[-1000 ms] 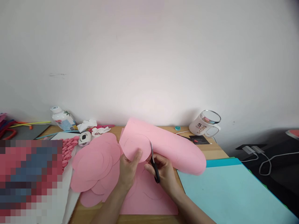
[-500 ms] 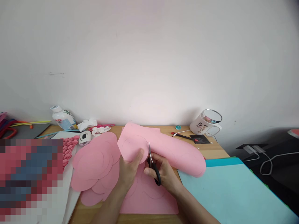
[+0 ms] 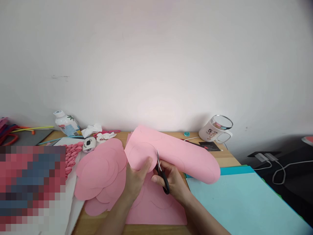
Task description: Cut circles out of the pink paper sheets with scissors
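Observation:
A large sheet of pink paper [image 3: 181, 151] curls over to the right, with faint round outlines drawn on it. My left hand [image 3: 138, 178] pinches its lower left part, thumb on top. In my right hand [image 3: 171, 179] are black-handled scissors [image 3: 166, 184], their blades slightly apart at the paper along a curved line. Below both hands lies another pink sheet [image 3: 156, 213] with pencilled curves. Cut-out pink rounded paper pieces [image 3: 95, 173] are piled just left of my left hand.
A white mug [image 3: 211, 130] stands at the back right, near a black card [image 3: 209, 146]. Pale blue sheets [image 3: 244, 202] cover the right side. At the back left are a white bottle [image 3: 67, 124], crumpled tissues [image 3: 91, 130] and a small white device [image 3: 89, 144].
The curled pink sheet has shifted a little to the right and turned slightly, now covering most of the red-and-black pen behind it. Both hands have moved slightly right with it.

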The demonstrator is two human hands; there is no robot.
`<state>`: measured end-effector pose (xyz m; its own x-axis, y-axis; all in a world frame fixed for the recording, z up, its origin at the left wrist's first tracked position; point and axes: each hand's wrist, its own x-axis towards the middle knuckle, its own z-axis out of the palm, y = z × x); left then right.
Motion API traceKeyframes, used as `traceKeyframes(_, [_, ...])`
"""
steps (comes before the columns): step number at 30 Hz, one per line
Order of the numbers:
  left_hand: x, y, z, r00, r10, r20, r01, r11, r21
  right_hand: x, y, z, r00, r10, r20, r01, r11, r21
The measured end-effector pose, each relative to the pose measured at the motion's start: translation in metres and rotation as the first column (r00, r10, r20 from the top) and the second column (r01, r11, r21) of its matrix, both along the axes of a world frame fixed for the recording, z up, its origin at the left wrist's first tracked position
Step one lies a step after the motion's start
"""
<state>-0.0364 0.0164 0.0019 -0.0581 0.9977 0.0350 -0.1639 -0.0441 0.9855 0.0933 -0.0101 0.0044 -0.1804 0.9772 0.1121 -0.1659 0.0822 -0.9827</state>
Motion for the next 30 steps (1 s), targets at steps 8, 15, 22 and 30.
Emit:
traceKeyframes(8, [-0.0004,-0.0003,-0.0031,1.000,0.011,-0.007,-0.011,1.000,0.004,-0.0010,-0.0005,0.0039,0.999,-0.016,0.044,0.015,0.999,0.028])
traceKeyframes(15, [0.0004,-0.0019,-0.0027,1.000,0.011,-0.017,-0.010,1.000,0.017,-0.0003,-0.0004,0.0017,0.999,-0.017,0.038,0.016,0.999,0.031])
traceKeyframes(22, [-0.0002,-0.0016,-0.0054,1.000,0.003,-0.018,-0.003,0.999,0.036,-0.0008,-0.0006,0.0018,1.000,-0.013,0.027,0.012,0.999,0.036])
traceKeyframes(30, [-0.0017,-0.0011,-0.0033,1.000,-0.016,0.008,0.016,1.000,0.023,0.0002,-0.0001,0.0023,0.998,-0.024,0.050,0.022,0.999,0.044])
